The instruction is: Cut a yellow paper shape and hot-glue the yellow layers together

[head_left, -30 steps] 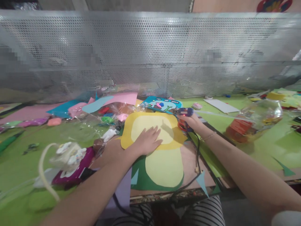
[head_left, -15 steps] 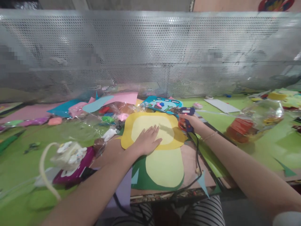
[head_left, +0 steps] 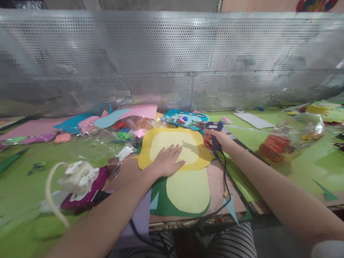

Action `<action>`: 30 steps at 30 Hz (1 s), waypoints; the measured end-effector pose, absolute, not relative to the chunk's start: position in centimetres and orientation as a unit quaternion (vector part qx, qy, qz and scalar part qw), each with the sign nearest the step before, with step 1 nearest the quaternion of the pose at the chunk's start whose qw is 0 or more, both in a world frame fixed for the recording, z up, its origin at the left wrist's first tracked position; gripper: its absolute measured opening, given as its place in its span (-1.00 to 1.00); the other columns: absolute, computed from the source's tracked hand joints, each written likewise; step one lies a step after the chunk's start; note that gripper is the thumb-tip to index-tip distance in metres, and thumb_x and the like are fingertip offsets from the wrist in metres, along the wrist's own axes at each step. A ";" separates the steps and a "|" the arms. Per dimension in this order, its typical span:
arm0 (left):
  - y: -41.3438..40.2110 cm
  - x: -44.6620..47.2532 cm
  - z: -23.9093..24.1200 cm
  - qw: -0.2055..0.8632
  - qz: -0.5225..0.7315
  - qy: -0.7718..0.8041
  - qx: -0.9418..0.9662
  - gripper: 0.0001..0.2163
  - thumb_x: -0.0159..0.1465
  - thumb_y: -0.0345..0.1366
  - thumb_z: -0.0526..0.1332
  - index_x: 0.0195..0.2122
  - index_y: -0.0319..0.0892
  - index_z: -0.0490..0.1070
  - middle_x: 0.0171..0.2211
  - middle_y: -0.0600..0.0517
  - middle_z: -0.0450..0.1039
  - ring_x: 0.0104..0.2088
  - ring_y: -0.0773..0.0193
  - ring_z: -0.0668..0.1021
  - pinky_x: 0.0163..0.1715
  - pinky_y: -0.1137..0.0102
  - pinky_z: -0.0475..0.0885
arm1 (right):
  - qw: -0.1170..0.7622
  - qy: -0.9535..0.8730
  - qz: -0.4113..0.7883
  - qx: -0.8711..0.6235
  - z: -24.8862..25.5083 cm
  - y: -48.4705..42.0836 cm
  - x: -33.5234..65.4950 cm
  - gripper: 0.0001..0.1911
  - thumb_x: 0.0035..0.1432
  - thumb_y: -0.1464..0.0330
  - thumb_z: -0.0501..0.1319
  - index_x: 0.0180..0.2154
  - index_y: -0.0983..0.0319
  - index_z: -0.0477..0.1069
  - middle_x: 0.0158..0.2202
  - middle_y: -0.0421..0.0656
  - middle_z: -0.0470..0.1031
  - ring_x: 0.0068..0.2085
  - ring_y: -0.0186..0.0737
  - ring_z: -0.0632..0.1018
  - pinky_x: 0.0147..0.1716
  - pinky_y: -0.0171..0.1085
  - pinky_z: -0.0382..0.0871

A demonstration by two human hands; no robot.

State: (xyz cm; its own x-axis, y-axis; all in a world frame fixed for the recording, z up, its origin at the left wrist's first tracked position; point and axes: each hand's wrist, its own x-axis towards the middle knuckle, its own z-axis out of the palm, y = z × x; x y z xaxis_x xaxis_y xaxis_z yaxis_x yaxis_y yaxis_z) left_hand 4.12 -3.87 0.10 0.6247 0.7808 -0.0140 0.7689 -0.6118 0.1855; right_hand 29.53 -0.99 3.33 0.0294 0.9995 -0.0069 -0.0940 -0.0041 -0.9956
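Note:
My left hand (head_left: 168,161) lies flat, fingers spread, on a pale yellow paper piece (head_left: 188,143) set on a larger golden-yellow paper shape (head_left: 146,157). Nearer to me a pale yellow-green rounded paper (head_left: 188,193) rests on a dark green sheet (head_left: 158,209). Wrapped round the grip of a blue and orange glue gun (head_left: 213,126), my right hand (head_left: 221,139) is at the right of the golden shape. The gun's nozzle points left, and a clear glue stick (head_left: 242,128) sticks out of its back.
A black cord (head_left: 226,179) hangs from the gun to the table edge. Left lie a purple power strip (head_left: 86,197) with a plugged-in adapter, plastic bags and clay lumps. A decorated blue piece (head_left: 185,117) lies behind; at right is a clear plastic jar (head_left: 298,138). A perforated metal panel (head_left: 172,61) stands at the back.
Almost nothing differs. My left hand stays flat on the paper with only a tiny shift of the fingers, and my right hand keeps the glue gun in the same place.

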 end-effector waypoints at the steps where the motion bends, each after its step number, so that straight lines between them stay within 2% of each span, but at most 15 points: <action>1: -3.9 4.1 0.1 0.088 0.029 0.430 0.898 -0.35 0.28 0.10 -0.24 0.30 -0.15 -0.16 0.32 -0.05 -0.21 0.30 0.07 -0.07 0.20 0.05 -0.13 | 0.527 -0.468 0.520 -0.483 3.3 -1.0 29.6 -0.71 -0.12 0.23 0.34 -0.56 0.25 0.29 -0.68 -0.24 0.32 -0.69 -0.43 0.32 -0.71 -0.40 0.26; 12: -3.9 4.2 0.2 0.085 0.015 0.436 0.896 -0.36 0.27 0.12 -0.28 0.30 -0.09 -0.13 0.33 0.01 -0.23 0.30 0.10 -0.10 0.21 0.06 -0.14 | 0.557 -0.424 0.531 -0.478 3.3 -0.9 29.4 -0.75 -0.15 0.29 0.37 -0.50 0.25 0.33 -0.61 -0.21 0.43 -0.66 -0.39 0.39 -0.69 -0.38 0.32; 17: -3.8 4.1 0.3 0.100 0.050 0.444 0.889 -0.30 0.26 0.10 -0.18 0.31 -0.16 -0.37 0.33 -0.06 -0.29 0.30 0.11 -0.04 0.19 0.09 -0.07 | 0.590 -0.439 0.510 -0.446 3.7 -0.9 29.5 -0.72 -0.16 0.27 0.36 -0.55 0.26 0.30 -0.65 -0.26 0.36 -0.70 -0.47 0.29 -0.74 -0.42 0.20; 23: -3.8 4.1 0.4 0.095 0.023 0.432 0.897 -0.39 0.28 0.09 -0.25 0.29 -0.09 -0.09 0.32 0.00 -0.21 0.30 0.09 -0.08 0.20 0.04 -0.13 | 0.639 -0.419 0.451 -0.461 3.9 -0.8 29.8 -0.75 -0.17 0.27 0.36 -0.50 0.26 0.34 -0.61 -0.26 0.39 -0.70 -0.49 0.26 -0.76 -0.43 0.13; 30: -4.0 4.2 0.7 0.087 0.030 0.436 0.895 -0.40 0.29 0.08 -0.23 0.28 -0.09 -0.05 0.32 -0.03 -0.18 0.30 0.06 -0.05 0.19 0.01 -0.08 | 0.688 -0.419 0.368 -0.464 3.7 -0.4 30.0 -0.72 -0.17 0.23 0.36 -0.47 0.23 0.35 -0.59 -0.28 0.40 -0.65 -0.48 0.28 -0.72 -0.45 0.16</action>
